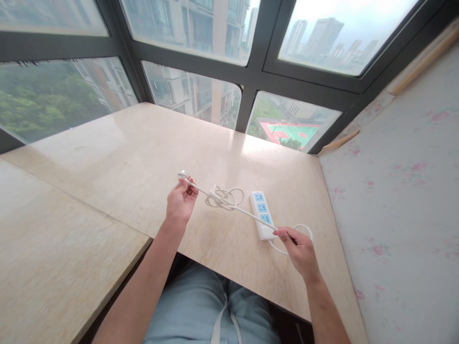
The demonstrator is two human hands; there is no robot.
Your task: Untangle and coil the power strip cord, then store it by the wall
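A white power strip [261, 213] with blue sockets lies on the beige stone table [143, 157]. Its white cord [224, 197] runs left from it, knotted into a loose tangle in the middle, and ends in a plug [182, 175]. My left hand [181, 200] is closed on the cord just below the plug and holds it above the table. My right hand [299, 248] pinches the cord near the strip's near end, where a small loop of cord curves round behind the fingers. The cord is stretched between both hands.
Large dark-framed windows [251, 81] close off the far side of the table. A pale floral-patterned surface [401, 200] borders the table on the right. A second beige slab [53, 258] lies at the near left. My lap in light jeans [211, 310] shows below the table edge.
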